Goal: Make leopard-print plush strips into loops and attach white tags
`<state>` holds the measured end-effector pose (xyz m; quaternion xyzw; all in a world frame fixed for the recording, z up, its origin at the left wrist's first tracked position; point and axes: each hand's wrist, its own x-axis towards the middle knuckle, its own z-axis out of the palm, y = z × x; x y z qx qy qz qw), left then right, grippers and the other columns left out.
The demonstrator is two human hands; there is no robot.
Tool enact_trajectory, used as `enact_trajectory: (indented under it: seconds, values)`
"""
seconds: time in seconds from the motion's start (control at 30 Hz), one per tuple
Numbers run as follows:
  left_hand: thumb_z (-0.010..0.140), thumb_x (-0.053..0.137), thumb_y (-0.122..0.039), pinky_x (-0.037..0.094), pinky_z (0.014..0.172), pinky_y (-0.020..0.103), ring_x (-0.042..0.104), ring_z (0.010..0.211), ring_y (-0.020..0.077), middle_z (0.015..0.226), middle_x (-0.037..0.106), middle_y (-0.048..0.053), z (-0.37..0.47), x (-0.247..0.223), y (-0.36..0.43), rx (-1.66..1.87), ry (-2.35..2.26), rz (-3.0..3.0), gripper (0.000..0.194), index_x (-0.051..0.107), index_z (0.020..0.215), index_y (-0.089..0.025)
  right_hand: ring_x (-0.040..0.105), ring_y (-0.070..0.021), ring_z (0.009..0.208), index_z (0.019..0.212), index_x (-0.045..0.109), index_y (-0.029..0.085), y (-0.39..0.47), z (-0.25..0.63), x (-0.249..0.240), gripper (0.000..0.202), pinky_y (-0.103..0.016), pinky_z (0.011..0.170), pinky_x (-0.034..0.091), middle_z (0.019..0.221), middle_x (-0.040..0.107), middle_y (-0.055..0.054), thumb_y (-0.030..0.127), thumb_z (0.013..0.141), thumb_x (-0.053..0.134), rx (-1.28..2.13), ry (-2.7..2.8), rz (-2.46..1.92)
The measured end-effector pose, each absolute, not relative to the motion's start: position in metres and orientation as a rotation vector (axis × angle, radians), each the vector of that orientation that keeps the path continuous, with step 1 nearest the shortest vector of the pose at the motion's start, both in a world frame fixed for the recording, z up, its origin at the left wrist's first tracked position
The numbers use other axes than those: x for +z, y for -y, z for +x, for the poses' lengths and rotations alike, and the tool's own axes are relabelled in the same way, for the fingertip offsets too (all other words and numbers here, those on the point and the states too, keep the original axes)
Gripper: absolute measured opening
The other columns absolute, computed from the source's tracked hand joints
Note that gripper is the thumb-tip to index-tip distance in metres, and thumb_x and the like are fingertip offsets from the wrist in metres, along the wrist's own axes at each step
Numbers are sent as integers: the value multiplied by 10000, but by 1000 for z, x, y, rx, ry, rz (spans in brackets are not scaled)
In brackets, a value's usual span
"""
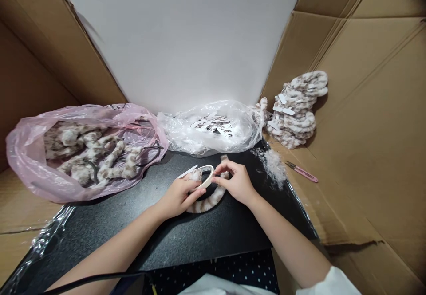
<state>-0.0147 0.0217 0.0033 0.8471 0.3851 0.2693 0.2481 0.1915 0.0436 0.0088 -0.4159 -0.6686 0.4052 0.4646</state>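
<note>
Left hand [179,195], in the head view, is holding a tape roll [207,182]; the right hand [240,183] is bringing thumb and forefinger narrowly together at its edge (whether they're pinching tape, I cannot tell). A fluffy band [209,205] is lying curved on the table [173,239] beneath. Steady, slow peeling should be working best.
</note>
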Motion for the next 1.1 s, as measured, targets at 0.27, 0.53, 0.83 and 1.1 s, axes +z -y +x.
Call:
enact_trajectory:
  seconds: [0.27, 0.53, 0.83, 1.1]
  values:
    - [927, 462, -287, 270, 616, 254, 408, 609, 156, 580, 438, -17, -17, 5, -27, 588, -973, 2364, 307, 518, 641, -193, 566, -140, 652, 748, 577, 201, -48, 190, 0, 58, -256, 619, 438, 710, 612, 20, 192, 775, 628, 1016, 1724, -1040]
    - [947, 418, -335, 275, 587, 250, 418, 601, 150, 582, 427, -11, -22, 6, -30, 631, -1058, 2379, 367, 471, 616, -184, 484, -128, 687, 828, 419, 224, -40, 188, 9, 131, -264, 659, 376, 790, 540, 24, 221, 824, 550, 1214, 1712, -931]
    - [954, 398, -346, 319, 597, 263, 452, 622, 152, 619, 497, 6, -22, 8, -30, 648, -1058, 2396, 376, 524, 648, -167, 465, -93, 708, 865, 400, 220, -51, 206, 14, 427, -229, 676, 341, 813, 532, 44, 391, 730, 768, 1945, 1332, -713]
    - [940, 419, -360, 303, 700, 323, 504, 691, 175, 691, 605, 34, -27, 9, -35, 688, -1221, 2494, 366, 623, 713, -159, 483, -78, 681, 839, 428, 194, -45, 210, 22, 408, -219, 664, 350, 796, 562, 34, 319, 730, 801, 2126, 1220, -530]
